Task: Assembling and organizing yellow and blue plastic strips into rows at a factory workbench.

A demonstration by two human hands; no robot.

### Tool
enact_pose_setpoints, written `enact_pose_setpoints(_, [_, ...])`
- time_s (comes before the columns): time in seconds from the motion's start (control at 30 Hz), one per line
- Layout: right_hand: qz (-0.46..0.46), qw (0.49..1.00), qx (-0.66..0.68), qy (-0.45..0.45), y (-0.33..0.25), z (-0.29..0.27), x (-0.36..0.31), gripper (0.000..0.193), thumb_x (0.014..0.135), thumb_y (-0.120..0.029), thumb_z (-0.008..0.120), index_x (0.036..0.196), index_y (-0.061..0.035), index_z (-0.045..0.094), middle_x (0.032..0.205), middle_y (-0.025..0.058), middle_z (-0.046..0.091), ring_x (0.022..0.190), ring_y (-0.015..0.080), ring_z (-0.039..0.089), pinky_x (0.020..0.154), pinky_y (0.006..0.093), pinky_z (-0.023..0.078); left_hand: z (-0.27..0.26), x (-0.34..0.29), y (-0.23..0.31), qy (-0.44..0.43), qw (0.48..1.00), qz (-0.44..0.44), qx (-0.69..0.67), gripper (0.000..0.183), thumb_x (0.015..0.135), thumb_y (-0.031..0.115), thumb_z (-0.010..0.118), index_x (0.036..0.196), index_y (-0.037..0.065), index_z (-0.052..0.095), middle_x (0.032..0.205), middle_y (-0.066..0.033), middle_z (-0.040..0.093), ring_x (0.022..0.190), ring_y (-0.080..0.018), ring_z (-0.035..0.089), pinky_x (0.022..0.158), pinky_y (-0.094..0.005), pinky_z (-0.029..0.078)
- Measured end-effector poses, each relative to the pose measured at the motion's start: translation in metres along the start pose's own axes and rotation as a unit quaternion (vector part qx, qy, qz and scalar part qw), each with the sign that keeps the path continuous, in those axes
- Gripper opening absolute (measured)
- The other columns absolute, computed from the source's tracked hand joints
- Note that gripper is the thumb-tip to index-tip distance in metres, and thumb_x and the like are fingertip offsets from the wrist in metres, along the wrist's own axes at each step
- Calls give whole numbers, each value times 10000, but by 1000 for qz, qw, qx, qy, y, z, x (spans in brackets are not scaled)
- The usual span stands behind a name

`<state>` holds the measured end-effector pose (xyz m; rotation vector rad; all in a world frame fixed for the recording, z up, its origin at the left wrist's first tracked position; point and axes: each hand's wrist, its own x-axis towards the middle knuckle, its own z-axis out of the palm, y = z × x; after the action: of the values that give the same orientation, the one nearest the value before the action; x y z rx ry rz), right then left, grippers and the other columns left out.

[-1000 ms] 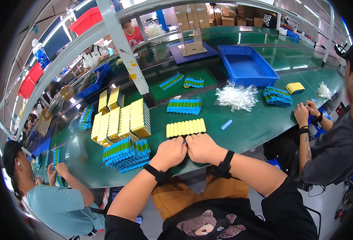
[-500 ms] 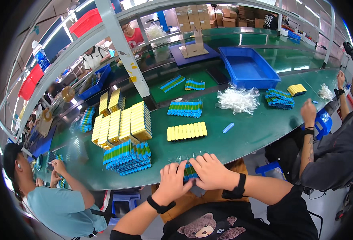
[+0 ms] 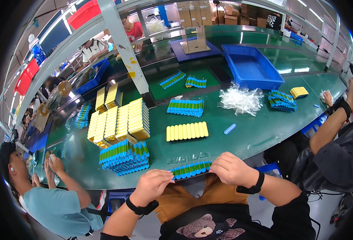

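At the table's front edge lies a blue-and-green ridged strip (image 3: 191,170), made of several rounded pieces side by side. My left hand (image 3: 154,185) pinches its left end, thumb and fingers closed together. The right end is between the closed fingertips of my right hand (image 3: 229,170). Clear plastic film (image 3: 188,158) lies along the strip's far side. Just beyond sits a yellow ridged block (image 3: 187,131) with a dark underside. A small blue rounded stick (image 3: 229,129) rests to its right.
Left of my hands are a blue-and-green stack (image 3: 124,158) and yellow stacked blocks (image 3: 120,120). Farther back are another blue-and-green piece (image 3: 185,107), a heap of clear plastic pieces (image 3: 240,100) and a blue tray (image 3: 278,81). Co-workers sit at left and right; a metal post (image 3: 126,52) rises at the back.
My hands have drawn apart from over the strip's middle to its two ends, uncovering it. The right co-worker's arm has moved back toward the right.
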<state>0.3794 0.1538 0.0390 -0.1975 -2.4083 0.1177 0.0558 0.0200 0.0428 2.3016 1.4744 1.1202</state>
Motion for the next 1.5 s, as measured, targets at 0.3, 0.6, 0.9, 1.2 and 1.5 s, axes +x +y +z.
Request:
enact_pose_setpoints(0.3, [7,992,124,-30,-34,-80,33,122,848,-41,763,962,-45,719,919,67,684,875,247,674,772,392,537,-50,4,68,-17,989,-13,-145,148,861,20,840,981,106,834,929,-44,803,836,-230,778,800,-364,634])
enact_pose_setpoints(0.6, [351,908,229,24,95,-14,96,109,975,-102,742,992,0,777,895,169,761,765,305,721,717,393,564,-13,131,-38,94,948,-297,-61,129,922,66,833,1003,-10,768,933,-96,781,757,-136,733,694,-297,561])
enact_pose_setpoints(0.9, [344,923,158,-66,151,44,79,145,948,-154,775,931,-11,759,956,196,689,905,395,692,827,465,564,24,144,-97,29,963,-238,124,210,890,159,862,991,-6,781,927,-161,714,805,-303,717,761,-410,589])
enact_pose_setpoints(1.2, [282,957,47,50,102,21,86,261,906,-178,838,1114,-56,736,961,129,663,935,359,652,825,453,538,5,146,-73,-36,983,-171,50,528,843,146,896,1324,30,711,1322,-197,681,1214,-367,684,1026,-447,560])
enact_pose_setpoints(1.5, [157,978,57,-123,-14,80,77,444,872,-387,863,1195,-97,771,1124,76,651,1081,298,595,910,442,466,-15,133,-55,-146,981,-111,63,777,846,98,876,1548,46,547,1559,-237,559,1463,-436,528,1214,-480,448])
